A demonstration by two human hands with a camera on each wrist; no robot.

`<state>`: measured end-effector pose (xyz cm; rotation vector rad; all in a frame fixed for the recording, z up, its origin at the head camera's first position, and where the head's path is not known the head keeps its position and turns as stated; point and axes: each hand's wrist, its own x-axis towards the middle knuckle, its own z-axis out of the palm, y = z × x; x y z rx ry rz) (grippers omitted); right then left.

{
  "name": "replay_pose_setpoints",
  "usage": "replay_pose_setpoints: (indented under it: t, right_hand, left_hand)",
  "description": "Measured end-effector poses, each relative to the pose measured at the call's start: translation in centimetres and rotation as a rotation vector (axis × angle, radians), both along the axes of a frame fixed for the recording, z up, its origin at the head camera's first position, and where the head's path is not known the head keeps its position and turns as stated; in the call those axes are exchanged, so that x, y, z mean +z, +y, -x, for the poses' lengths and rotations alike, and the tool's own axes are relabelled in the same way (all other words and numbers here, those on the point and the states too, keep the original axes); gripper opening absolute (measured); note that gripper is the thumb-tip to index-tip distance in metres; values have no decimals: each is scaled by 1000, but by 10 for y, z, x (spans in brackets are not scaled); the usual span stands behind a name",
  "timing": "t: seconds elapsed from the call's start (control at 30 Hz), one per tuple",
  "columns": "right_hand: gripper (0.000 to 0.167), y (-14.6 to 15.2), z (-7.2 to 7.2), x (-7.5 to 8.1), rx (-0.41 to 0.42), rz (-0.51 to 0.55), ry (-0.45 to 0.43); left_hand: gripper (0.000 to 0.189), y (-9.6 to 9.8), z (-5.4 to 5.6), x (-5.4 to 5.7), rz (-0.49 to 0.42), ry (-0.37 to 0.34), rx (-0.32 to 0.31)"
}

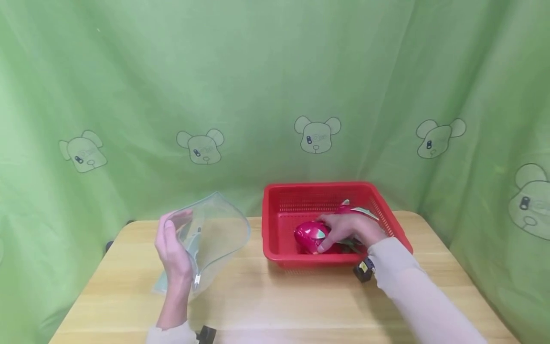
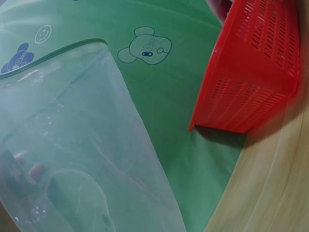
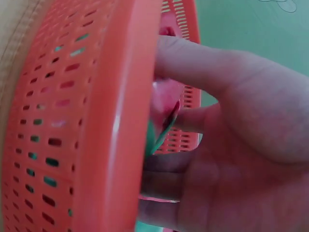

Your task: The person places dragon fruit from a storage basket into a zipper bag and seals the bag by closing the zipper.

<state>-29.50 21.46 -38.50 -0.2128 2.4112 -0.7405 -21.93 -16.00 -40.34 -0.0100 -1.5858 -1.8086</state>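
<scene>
At the left, my left hand (image 1: 174,243) holds a clear zip bag (image 1: 225,234) by its side, with the bag's mouth spread and facing right. A slider hangs at the lower part of the zip edge. In the left wrist view, the see-through bag (image 2: 106,140) fills the left side, and fingertips (image 2: 36,171) show through the plastic. My right hand (image 1: 350,227) reaches into the red basket (image 1: 270,220), thumb and fingers around a glossy magenta dragon fruit (image 1: 309,234) with green-tipped scales. Behind that hand lies another dragon fruit (image 1: 343,209), partly hidden.
The basket has slotted walls and stands on a light wooden table (image 1: 275,306), near its back edge. Its raised rim (image 3: 120,116) is close beside my right hand. A green curtain (image 1: 258,95) with bear-head prints hangs behind and at both sides.
</scene>
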Motion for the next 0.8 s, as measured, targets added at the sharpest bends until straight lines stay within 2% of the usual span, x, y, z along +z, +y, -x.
replay_pose_setpoints:
  t: [0.2,0.4,0.6,0.8]
  right_hand:
    - [104,0,1,-5,-2,-80,19]
    - [112,-1,2,-2,23,-185,53]
    - [113,-10,1,-4,63,-198,65]
    - [114,-9,-1,-7,75,-204,38]
  left_hand:
    - [42,-2,1,-2,-6,-3,-18]
    - [42,-1,5,2,26,1,-36]
    - [42,-3,4,3,22,4,-18]
    - [42,-6,3,2,10,-8,-46]
